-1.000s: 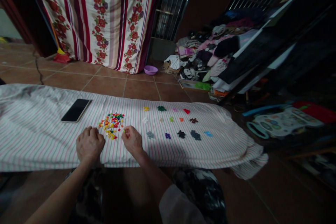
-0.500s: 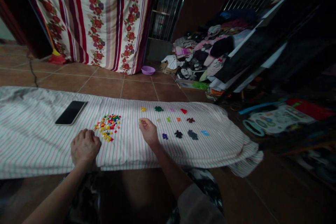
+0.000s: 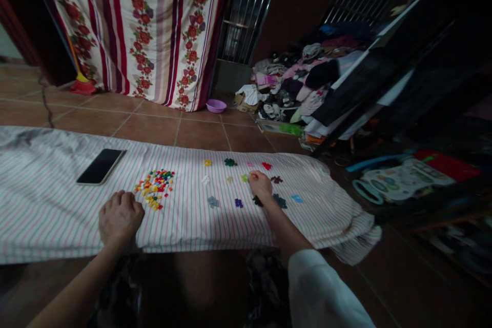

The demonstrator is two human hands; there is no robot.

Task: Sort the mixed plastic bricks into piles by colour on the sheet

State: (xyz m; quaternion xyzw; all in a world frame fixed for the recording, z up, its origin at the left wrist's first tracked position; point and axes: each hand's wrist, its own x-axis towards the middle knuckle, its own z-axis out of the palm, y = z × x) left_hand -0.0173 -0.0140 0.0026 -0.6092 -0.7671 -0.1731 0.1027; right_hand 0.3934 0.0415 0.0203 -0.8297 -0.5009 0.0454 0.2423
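My right hand (image 3: 261,184) is over the sorted rows, thumb and fingers pinched at the light green pile (image 3: 244,178). A small light green bead shows at the fingertips. Palm down, my left hand (image 3: 120,215) rests on the cloth with fingers loosely bent and apart, just below a mixed heap of coloured beads (image 3: 156,184). Around the right hand lie small single-colour groups: dark green (image 3: 230,162), pink (image 3: 249,164), red (image 3: 266,166), brown (image 3: 276,180), beige (image 3: 229,179) and purple (image 3: 239,203). My right wrist partly covers the black pile (image 3: 257,201).
A striped cloth (image 3: 184,225) covers the long surface. A phone (image 3: 101,166) lies left of the mixed heap. Yellow (image 3: 207,162), white (image 3: 205,180), grey (image 3: 212,202) and light blue (image 3: 297,198) groups lie farther out. Beyond are a purple basin (image 3: 216,106) and heaped clothes (image 3: 292,79).
My right hand has moved right with the light green bead, from near the white group to the light green pile. White and grey groups are uncovered. My left hand stays on the cloth.
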